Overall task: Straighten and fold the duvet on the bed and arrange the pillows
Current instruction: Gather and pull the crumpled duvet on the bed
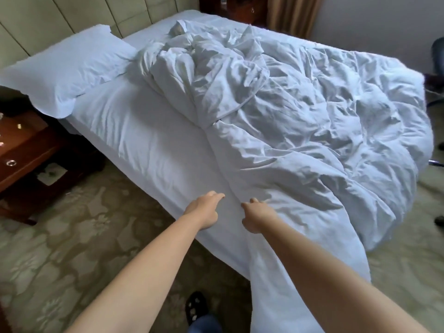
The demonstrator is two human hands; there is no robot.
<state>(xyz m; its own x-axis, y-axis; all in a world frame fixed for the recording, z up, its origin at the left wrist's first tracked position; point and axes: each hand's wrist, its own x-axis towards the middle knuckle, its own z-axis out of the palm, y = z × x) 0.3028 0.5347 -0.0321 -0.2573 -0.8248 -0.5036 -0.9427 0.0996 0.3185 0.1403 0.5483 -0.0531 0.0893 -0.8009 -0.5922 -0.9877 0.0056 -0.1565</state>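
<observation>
A crumpled white duvet (312, 121) covers the right half of the bed (144, 131), bunched in a heap near the head and hanging over the near side edge. One white pillow (64, 68) lies at the head on the left, against the padded headboard. Both my arms reach forward over the near edge of the bed. My left hand (204, 210) hovers over the bare sheet, fingers loosely extended, holding nothing. My right hand (258, 213) is at the duvet's left edge, fingers relaxed on or just above the cloth; no grip is visible.
A dark wooden nightstand (26, 150) stands left of the bed with small items on it. Patterned carpet (72, 236) covers the floor. My shoe (195, 306) shows below. A chair (437, 58) and curtain (293, 13) are at the far right and back.
</observation>
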